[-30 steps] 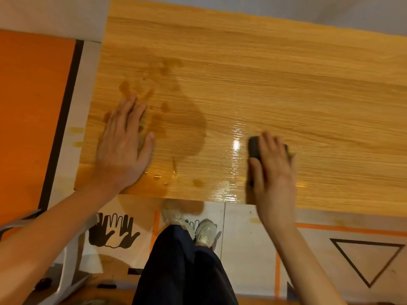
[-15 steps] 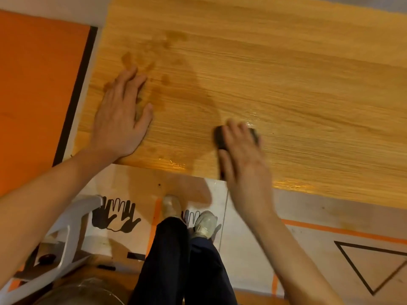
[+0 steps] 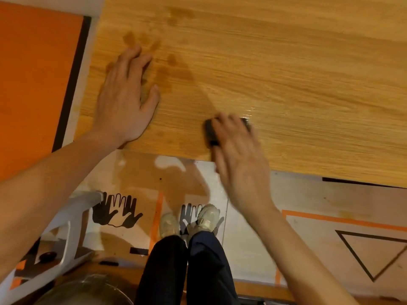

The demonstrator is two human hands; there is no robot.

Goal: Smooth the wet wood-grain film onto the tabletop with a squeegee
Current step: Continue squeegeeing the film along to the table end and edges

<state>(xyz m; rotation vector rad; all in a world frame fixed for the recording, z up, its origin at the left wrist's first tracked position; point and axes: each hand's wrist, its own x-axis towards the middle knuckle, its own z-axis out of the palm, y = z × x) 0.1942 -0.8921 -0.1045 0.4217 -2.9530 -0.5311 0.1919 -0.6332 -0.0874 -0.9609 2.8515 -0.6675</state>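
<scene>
The wood-grain film covers the tabletop, with dark wet patches near its left end and a wet gleam at the middle of the near side. My left hand lies flat on the film near the left front corner, fingers straight. My right hand holds a small black squeegee against the film close to the front edge; my fingers cover most of it.
An orange panel with a black border lies left of the table. Below the front edge, the pale floor carries black hand prints, orange tape lines and a black triangle. My legs and pale shoes stand there. A white frame sits lower left.
My right hand has slid the squeegee leftward along the front edge, from the glossy wet streak toward my left hand. My left hand stayed flat in place. The view shifted slightly.
</scene>
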